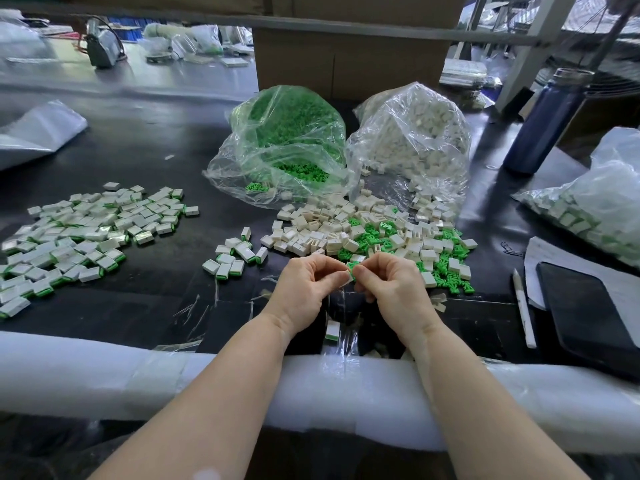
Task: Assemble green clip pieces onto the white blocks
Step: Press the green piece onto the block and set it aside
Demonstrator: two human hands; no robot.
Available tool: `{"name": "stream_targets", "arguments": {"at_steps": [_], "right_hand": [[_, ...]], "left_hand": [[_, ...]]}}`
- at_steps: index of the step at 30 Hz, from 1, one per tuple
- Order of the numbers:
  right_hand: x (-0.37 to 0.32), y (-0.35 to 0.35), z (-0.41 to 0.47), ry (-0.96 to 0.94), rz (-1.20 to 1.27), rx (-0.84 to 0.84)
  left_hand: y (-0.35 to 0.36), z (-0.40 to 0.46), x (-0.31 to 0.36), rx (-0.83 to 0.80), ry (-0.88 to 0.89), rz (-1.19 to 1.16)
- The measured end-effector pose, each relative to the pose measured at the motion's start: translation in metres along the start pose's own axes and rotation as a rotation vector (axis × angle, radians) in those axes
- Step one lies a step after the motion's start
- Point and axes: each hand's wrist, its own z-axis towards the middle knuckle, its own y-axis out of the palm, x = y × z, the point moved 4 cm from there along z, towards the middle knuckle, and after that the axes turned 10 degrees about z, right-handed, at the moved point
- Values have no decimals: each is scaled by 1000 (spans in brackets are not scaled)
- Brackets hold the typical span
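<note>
Both hands meet over the table, the left hand (304, 282) pinching a white block (347, 276), the right hand (391, 285) pinching a green clip (352, 265) against it; square the clip first, I'd say, then press.

Black table (145, 147): assembled blocks (86, 233) left, loose white blocks (346, 230) centre, two bags behind, pen (524, 308) right.

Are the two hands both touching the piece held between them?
Touching. The head view shows the left hand and right hand meeting fingertip to fingertip, both pinching the small green and white piece, with no gap visible.
</note>
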Motion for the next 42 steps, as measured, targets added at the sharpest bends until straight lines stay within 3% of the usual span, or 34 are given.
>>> {"name": "stream_targets", "arguments": {"at_steps": [7,17,27,33,42], "right_hand": [[4,0,0,65,-88,-40],[-2,-2,0,-47,99,40],[-1,3,-1,-23,118,-28],[-3,13,-3,39,99,-210],[-1,8,-1,89,223,-180]], "left_hand": [[2,0,-1,-45,20,105],[2,-3,3,-10,-11,3],[0,-2,4,3,-16,-37],[2,-2,9,6,37,-7],[7,-4,13,-75,100,81]]}}
